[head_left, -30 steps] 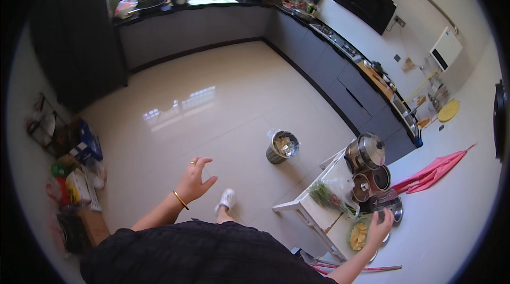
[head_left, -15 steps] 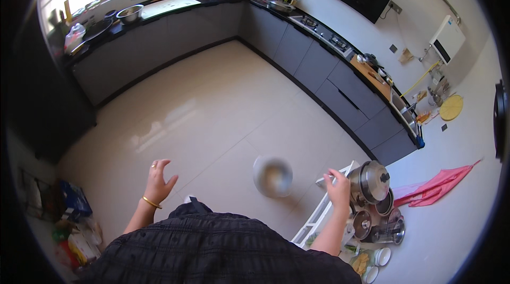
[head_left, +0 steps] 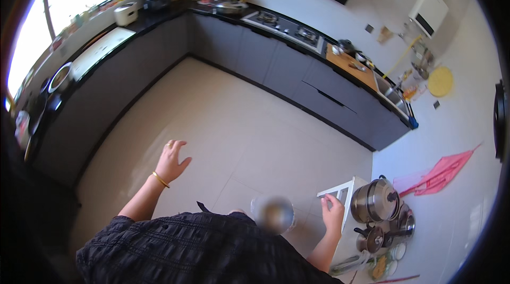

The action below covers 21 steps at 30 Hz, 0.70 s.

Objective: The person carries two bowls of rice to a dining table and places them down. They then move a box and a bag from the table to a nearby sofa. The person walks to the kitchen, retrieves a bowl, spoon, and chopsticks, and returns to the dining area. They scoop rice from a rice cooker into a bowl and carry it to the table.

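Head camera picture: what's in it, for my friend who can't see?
A person's left hand and right hand, both seemingly empty, show above a pale kitchen floor, the right by a white table with metal pots. Beyond, grey cabinets meet at a corner.

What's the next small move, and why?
Probably a small step left: the bin sits close by the black shirt, and the white table bounds the right side. Left hand and right hand look empty.
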Each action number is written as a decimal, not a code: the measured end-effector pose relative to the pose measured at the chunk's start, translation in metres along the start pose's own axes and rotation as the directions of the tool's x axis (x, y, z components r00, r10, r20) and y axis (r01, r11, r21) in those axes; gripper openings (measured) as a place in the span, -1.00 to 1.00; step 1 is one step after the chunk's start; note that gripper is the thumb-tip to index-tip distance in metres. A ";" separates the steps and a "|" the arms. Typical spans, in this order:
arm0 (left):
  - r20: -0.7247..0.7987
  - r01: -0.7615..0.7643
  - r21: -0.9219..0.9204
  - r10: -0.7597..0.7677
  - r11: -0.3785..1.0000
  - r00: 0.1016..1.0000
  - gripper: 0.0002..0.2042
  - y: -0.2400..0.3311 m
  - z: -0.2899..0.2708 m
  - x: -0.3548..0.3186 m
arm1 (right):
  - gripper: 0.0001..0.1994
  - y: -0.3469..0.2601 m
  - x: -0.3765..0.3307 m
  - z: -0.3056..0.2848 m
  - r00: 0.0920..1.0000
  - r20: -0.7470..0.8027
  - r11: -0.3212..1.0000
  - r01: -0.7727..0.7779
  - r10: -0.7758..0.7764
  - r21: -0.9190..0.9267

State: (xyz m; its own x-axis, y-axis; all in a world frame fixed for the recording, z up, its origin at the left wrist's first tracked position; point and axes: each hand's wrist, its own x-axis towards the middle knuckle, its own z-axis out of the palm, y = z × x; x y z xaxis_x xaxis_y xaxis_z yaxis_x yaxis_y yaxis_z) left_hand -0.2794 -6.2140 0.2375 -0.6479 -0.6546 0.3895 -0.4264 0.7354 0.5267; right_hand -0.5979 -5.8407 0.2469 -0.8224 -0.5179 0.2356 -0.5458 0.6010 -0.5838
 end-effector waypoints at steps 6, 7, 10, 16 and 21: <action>0.180 -0.177 -0.360 0.254 0.916 0.950 -0.59 0.034 0.112 0.170 | -0.76 0.038 0.048 0.025 0.960 -0.114 0.966 -0.259 0.257 -0.008; 0.225 -0.109 -0.489 0.246 0.865 0.943 -0.62 0.047 0.129 0.192 | -0.76 0.049 0.055 0.029 0.946 -0.134 0.955 -0.297 0.293 -0.011; 0.287 -0.136 -0.504 0.314 0.853 0.905 -0.64 0.054 0.167 0.262 | -0.76 0.068 0.120 0.034 0.908 -0.200 0.927 -0.374 0.369 0.010; 0.284 -0.254 -0.316 0.346 0.914 0.894 -0.66 0.009 0.237 0.412 | -0.76 0.099 0.322 0.052 0.932 -0.293 0.964 -0.250 0.215 -0.087; 0.328 -0.094 -0.316 0.201 0.944 0.923 -0.68 -0.016 0.298 0.502 | -0.76 0.063 0.513 0.107 0.981 -0.190 0.997 -0.042 0.029 -0.064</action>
State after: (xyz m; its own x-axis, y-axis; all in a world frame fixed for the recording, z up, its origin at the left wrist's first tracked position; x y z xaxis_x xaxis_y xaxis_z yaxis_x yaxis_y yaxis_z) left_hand -0.7863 -6.5020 0.1999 -0.8908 -0.3986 0.2179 -0.1425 0.7006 0.6991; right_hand -1.0370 -6.1334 0.2477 -0.8533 -0.3756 0.3616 -0.5202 0.6595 -0.5426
